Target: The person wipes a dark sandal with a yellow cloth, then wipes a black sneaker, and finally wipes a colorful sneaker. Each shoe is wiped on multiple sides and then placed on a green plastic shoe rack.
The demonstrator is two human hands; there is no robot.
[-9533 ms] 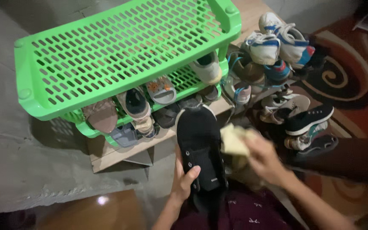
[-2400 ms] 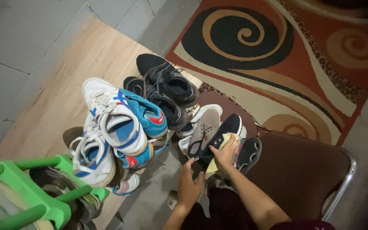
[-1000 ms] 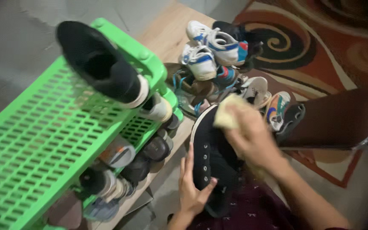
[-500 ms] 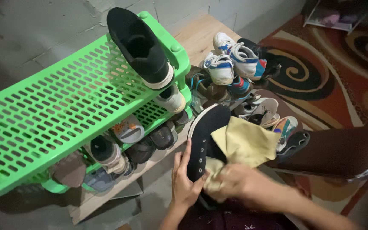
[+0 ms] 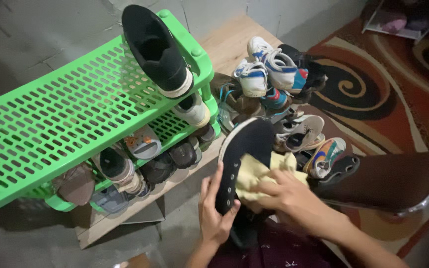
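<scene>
A green slatted shoe rack (image 5: 70,114) fills the left, a black shoe (image 5: 157,49) lying on its top shelf and a heap of sneakers (image 5: 274,84) just right of it. Just below the rack's right end, the left hand (image 5: 214,213) grips a black sneaker (image 5: 242,154) by its side. The right hand (image 5: 286,191) presses a yellow cloth (image 5: 254,173) against the sneaker's upper.
</scene>
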